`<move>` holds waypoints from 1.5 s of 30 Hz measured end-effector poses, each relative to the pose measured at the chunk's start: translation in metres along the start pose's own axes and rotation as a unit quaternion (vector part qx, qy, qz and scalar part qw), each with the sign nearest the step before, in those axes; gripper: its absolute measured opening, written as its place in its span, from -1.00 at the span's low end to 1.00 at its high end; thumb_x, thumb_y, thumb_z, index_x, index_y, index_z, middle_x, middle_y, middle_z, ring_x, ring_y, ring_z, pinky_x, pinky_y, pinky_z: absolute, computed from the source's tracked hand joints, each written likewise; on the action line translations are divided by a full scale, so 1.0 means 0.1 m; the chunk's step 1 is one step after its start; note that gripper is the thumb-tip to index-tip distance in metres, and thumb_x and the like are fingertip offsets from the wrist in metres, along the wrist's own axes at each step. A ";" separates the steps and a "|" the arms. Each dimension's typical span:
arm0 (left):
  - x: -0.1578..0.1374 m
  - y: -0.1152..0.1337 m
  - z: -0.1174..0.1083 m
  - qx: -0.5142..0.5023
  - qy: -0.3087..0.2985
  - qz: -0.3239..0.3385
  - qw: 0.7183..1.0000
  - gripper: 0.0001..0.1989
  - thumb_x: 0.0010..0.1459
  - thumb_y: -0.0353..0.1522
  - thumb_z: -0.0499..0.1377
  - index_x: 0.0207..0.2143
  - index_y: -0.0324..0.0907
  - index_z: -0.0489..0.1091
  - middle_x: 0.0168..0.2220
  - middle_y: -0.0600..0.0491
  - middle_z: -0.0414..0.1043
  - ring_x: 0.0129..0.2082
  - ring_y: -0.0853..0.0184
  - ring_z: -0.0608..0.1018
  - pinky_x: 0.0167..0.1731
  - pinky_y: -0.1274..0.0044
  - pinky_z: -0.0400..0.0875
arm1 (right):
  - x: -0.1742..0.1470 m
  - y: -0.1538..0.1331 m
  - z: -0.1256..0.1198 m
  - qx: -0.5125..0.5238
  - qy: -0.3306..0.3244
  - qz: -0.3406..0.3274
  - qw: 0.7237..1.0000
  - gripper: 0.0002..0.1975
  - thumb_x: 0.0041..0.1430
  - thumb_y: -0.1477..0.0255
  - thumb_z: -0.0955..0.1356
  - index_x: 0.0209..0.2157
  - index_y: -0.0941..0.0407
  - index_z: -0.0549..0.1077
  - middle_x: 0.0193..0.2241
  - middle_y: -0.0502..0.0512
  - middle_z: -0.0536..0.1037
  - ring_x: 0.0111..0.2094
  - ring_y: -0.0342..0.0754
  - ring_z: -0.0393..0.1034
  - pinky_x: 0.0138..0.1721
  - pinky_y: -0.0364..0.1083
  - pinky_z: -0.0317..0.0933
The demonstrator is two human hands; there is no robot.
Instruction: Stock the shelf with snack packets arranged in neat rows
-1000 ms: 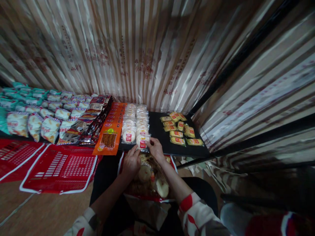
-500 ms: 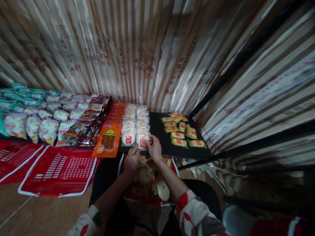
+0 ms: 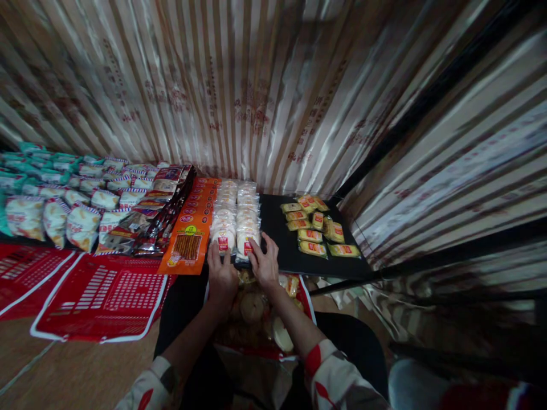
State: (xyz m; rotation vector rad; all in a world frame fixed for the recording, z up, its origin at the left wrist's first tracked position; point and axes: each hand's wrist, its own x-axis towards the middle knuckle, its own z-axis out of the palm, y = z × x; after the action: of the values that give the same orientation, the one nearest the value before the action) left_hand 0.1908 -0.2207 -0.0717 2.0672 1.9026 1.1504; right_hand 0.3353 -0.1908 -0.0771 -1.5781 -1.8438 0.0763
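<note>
Two rows of clear-wrapped round white crackers stand on a black shelf in the head view. My left hand (image 3: 222, 279) has its fingers stretched out and touches the front packet of the left row, a white cracker packet (image 3: 223, 242) with a red label. My right hand (image 3: 265, 265) is at the front of the right row. Its thumb lies on the face of the right cracker packet (image 3: 245, 239), and its spread fingers rest along that packet's right side. Neither hand is closed around a packet.
An orange snack bag (image 3: 188, 247) and dark red bags (image 3: 156, 219) lie left of the crackers, with white-and-blue bags (image 3: 83, 225) beyond. Small yellow packets (image 3: 311, 234) lie at right on the black shelf (image 3: 277, 253). Red baskets (image 3: 106, 296) stand below; another basket (image 3: 308, 304), holding packets, is beneath my arms.
My left hand has moved from the right row's front packet to the left row's front packet, its fingers now stretched. My right hand has stayed by the right row, its fingers spread wider.
</note>
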 end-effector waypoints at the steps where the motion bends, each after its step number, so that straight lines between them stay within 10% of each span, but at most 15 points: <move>1: 0.00 -0.03 0.03 -0.004 0.009 -0.004 1.000 -0.58 0.07 -0.52 -0.03 0.00 -0.39 0.30 0.27 -0.26 -0.09 0.27 -0.02 -0.03 0.18 0.14 0.03 | -0.01 0.02 0.02 -0.002 0.002 -0.003 1.000 -0.62 0.19 0.34 0.25 0.06 -0.05 0.35 0.17 0.15 0.04 0.15 0.15 -0.03 0.05 0.13 0.14; 27: 0.24 -0.33 0.19 -0.049 0.017 0.013 0.999 -0.56 0.08 -0.53 -0.07 0.03 -0.33 0.24 0.24 -0.21 0.02 0.27 0.11 0.02 0.20 0.21 0.04 | 0.13 -0.05 0.07 -0.128 -0.056 0.033 0.990 -0.53 0.18 0.19 0.23 0.11 0.01 0.27 0.08 0.27 0.23 -0.10 0.10 0.22 -0.17 0.03 0.15; 36: 0.09 -0.26 0.04 -0.049 0.001 0.025 0.998 -0.61 0.08 -0.54 -0.06 -0.01 -0.33 0.26 0.24 -0.21 -0.03 0.27 0.09 0.00 0.20 0.20 0.04 | -0.09 0.02 0.01 -0.023 -0.008 -0.015 1.000 -0.57 0.22 0.34 0.18 0.12 0.04 0.26 0.17 0.24 0.09 0.12 0.14 0.06 0.01 0.11 0.13; 41: -0.35 -0.16 -0.03 -0.073 -0.084 0.027 0.993 -0.74 0.11 -0.51 -0.03 -0.19 -0.22 0.37 -0.07 -0.10 0.36 0.03 0.24 0.37 0.06 0.36 0.28 | -0.68 0.02 -0.08 0.032 -0.008 -0.043 0.999 -0.63 0.20 0.46 0.16 0.03 0.09 0.34 0.06 0.22 0.27 0.09 0.06 0.12 0.06 0.12 0.12; 45: -0.74 -0.05 0.01 -0.096 -0.286 -0.067 0.951 -0.66 0.03 -0.55 0.02 -0.13 -0.19 0.38 -0.03 -0.08 0.38 0.02 0.24 0.39 0.04 0.40 0.26 | -1.23 0.06 -0.10 0.032 -0.078 -0.039 0.996 -0.63 0.16 0.50 0.19 0.01 0.13 0.33 0.06 0.25 0.28 0.09 0.07 0.14 0.05 0.15 0.14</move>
State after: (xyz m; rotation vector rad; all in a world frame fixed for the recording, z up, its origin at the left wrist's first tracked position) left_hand 0.1925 -0.2849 -0.1087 1.8606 1.5478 0.5830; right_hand 0.3477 -0.3017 -0.1293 -1.4901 -2.0005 0.2257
